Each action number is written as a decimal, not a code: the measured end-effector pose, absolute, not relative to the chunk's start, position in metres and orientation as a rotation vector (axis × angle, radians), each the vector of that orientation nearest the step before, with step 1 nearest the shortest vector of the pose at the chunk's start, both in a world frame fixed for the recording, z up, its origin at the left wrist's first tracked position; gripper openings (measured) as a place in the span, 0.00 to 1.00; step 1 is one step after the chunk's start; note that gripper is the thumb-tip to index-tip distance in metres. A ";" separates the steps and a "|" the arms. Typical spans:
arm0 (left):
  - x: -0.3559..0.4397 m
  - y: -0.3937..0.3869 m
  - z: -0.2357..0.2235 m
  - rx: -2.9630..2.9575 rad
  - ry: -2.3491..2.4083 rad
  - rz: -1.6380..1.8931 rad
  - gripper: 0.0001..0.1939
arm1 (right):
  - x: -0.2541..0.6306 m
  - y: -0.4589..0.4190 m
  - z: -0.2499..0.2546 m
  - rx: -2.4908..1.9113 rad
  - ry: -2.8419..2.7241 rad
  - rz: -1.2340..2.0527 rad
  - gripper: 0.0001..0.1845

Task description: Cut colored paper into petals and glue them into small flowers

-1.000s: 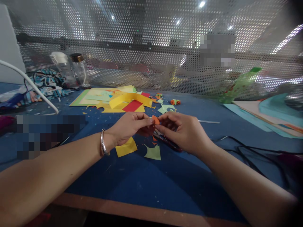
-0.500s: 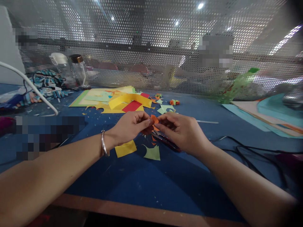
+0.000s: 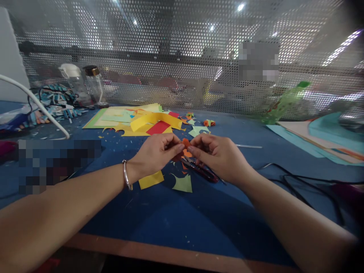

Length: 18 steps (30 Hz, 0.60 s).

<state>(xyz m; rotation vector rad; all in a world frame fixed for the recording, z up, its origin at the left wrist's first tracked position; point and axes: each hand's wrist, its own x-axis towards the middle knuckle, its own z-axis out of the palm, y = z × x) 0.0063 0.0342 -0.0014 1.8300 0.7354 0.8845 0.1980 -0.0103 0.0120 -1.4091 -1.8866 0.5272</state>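
Between my two hands is a small piece of orange paper (image 3: 186, 143), pinched from both sides. My left hand (image 3: 159, 149), with a silver bangle at the wrist, has thumb and forefinger closed on its left edge. The thumb and fingers of my right hand (image 3: 218, 153) grip its right edge. Part of the paper is hidden by the fingertips. Under my right hand lies a pair of dark red-handled scissors (image 3: 204, 171). Closer to me on the table are a yellow paper piece (image 3: 151, 179) and a pale green cut scrap (image 3: 183, 183).
Coloured paper sheets and scraps (image 3: 113, 120) lie beyond my hands, with a small orange-green paper ball (image 3: 209, 123). Bottles (image 3: 95, 85) stand back left; a green bottle (image 3: 287, 102) leans back right. Black cables (image 3: 295, 176) cross the right side. A perforated metal screen (image 3: 182, 64) closes the back.
The orange paper has turned slightly between my fingertips and shows less of its upper part. My right hand has shifted a little, showing more of the scissors.
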 end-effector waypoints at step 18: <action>-0.001 0.038 0.005 2.143 0.816 0.861 0.10 | 0.194 -0.013 0.014 -1.398 -1.925 0.767 0.07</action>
